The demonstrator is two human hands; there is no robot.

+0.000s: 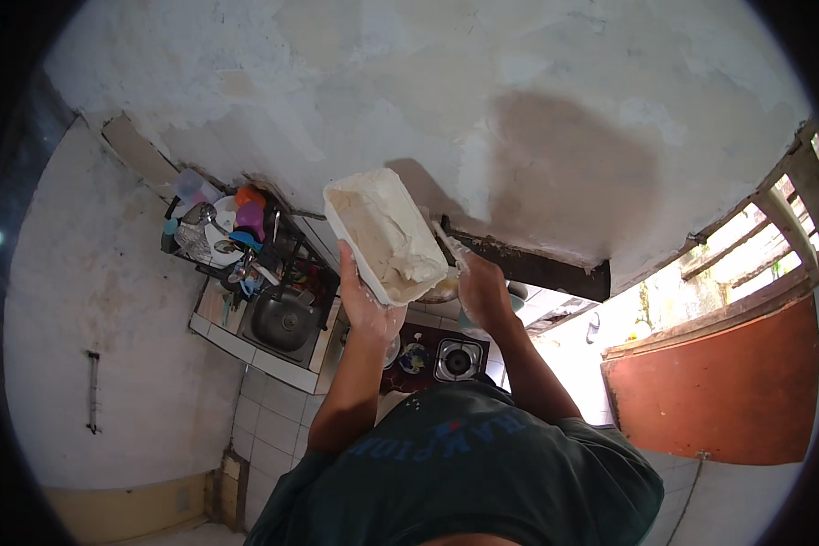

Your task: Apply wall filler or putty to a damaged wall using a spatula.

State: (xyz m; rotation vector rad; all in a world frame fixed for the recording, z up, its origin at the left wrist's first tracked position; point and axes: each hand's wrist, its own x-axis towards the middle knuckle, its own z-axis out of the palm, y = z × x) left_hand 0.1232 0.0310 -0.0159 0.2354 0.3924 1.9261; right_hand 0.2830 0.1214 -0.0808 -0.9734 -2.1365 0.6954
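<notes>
My left hand (366, 305) holds up a white rectangular tub (344, 218) from below, its fingers along the near left side. Pale wall putty (387, 232) fills part of the tub, heaped toward its right end. My right hand (485, 293), smeared with putty, is closed round a putty knife (448, 242) just right of the tub. The blade shows nearly edge-on, so its width cannot be told. Ahead stands the wall (409, 82), patchy with white and grey coats, with shadows falling on it.
Below the tub are a gas stove (459, 361) and, to the left, a sink (287, 320) beside a rack (218, 227) crowded with dishes. A dark ledge (537, 266) runs along the wall's foot. An orange-brown panel (714, 382) stands right, under a slatted opening (746, 241).
</notes>
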